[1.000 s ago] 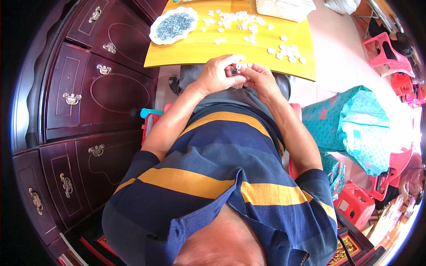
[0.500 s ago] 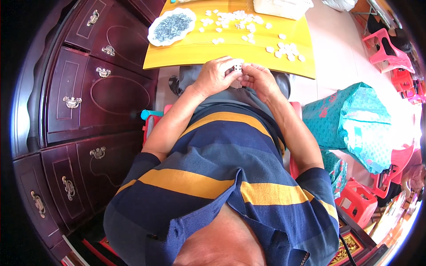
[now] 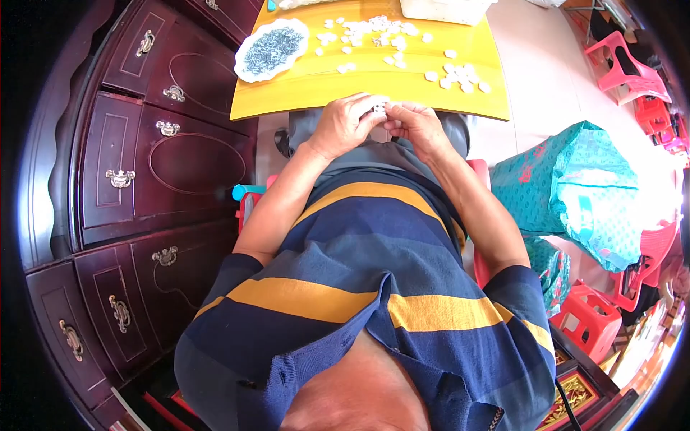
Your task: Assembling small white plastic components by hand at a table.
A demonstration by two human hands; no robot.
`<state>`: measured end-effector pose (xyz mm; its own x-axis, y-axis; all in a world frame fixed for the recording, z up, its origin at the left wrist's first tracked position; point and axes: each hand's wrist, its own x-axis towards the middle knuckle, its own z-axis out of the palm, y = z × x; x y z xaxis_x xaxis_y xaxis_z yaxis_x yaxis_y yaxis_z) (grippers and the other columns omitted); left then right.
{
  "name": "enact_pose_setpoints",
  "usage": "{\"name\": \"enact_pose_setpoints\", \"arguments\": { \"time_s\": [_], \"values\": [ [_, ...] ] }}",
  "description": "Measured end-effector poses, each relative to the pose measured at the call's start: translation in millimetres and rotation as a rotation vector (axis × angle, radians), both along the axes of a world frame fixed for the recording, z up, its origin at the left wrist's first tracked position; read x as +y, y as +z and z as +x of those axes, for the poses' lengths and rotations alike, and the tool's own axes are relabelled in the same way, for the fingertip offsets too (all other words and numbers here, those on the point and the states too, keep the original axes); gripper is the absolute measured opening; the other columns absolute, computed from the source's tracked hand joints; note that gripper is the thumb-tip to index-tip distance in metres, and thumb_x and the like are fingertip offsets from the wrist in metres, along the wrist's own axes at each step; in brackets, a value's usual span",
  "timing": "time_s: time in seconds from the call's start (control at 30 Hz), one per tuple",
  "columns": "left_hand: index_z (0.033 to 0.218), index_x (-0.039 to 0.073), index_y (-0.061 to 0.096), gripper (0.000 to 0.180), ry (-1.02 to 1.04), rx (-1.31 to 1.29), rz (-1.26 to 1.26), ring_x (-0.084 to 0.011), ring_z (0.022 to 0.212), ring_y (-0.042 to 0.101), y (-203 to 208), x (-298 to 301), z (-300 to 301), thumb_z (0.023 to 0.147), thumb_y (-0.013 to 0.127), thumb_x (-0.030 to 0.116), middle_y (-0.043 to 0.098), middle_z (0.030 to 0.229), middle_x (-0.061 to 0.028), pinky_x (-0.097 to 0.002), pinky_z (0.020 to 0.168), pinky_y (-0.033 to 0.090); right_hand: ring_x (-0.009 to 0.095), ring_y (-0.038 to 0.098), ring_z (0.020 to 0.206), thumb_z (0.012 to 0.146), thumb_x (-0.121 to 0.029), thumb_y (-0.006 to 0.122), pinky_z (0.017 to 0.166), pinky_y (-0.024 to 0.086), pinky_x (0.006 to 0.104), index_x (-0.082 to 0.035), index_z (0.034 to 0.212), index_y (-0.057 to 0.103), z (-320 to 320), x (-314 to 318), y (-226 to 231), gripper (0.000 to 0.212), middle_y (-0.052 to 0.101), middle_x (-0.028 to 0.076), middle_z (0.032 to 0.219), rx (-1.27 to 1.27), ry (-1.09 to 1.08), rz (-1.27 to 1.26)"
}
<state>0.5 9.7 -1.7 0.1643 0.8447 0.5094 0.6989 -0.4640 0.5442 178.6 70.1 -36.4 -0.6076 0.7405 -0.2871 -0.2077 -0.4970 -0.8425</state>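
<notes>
Between my hands, just off the near edge of the yellow table [image 3: 316,97], is a small white piece [image 3: 379,109] with dark spots or holes. My left hand [image 3: 343,126] is closed round it, its thumb and forefinger pinching the piece. From the other side, the fingertips of my right hand [image 3: 417,128] are pressed together at the piece; anything tiny in them is hidden. Many similar small white pieces [image 3: 381,27] lie scattered across the tabletop, with a separate cluster [image 3: 463,75] at its right. A white scalloped dish [image 3: 242,63] at the left holds a heap of small dark grey parts [image 3: 274,50].
A white bin [image 3: 445,10] stands at the table's far edge. Dark wooden drawers [image 3: 194,158] line my left side. At my right are a large teal bag [image 3: 560,187], a red stool [image 3: 589,316] and a pink chair [image 3: 625,68].
The piece has turned slightly between my fingers, so its dark spots show less plainly. Both hands stay together at the same place. The whole view has shifted a little.
</notes>
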Motion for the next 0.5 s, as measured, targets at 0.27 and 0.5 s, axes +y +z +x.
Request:
{"name": "enact_pose_setpoints", "arguments": {
  "time_s": [0.27,0.5],
  "values": [
    [0.098,0.005,0.070,0.016,-0.016,-0.025,0.013,-0.0318,0.083,0.067,5.4,-1.8,-0.5,0.083,0.071,0.010,0.069,0.090,-0.0119,-0.0384,0.073,0.054,0.007,0.060,0.070,0.093,-0.017,0.068,0.064,0.047,0.0213,-0.005,0.095,0.073,-3.2,-6.8,4.8,0.013,0.070,0.001,0.083,0.012,-0.062,0.029],
    [0.096,0.004,0.071,0.014,-0.023,-0.051,0.044,-0.0310,0.081,0.068,2.4,-0.6,-1.9,0.084,0.072,0.012,0.071,0.089,-0.0115,-0.0375,0.072,0.054,0.007,0.063,0.073,0.095,-0.018,0.068,0.069,0.050,0.0216,-0.006,0.099,0.073,-1.8,-6.7,-2.9,0.014,0.071,0.001,0.085,-0.013,-0.033,0.068]
  ]
}}
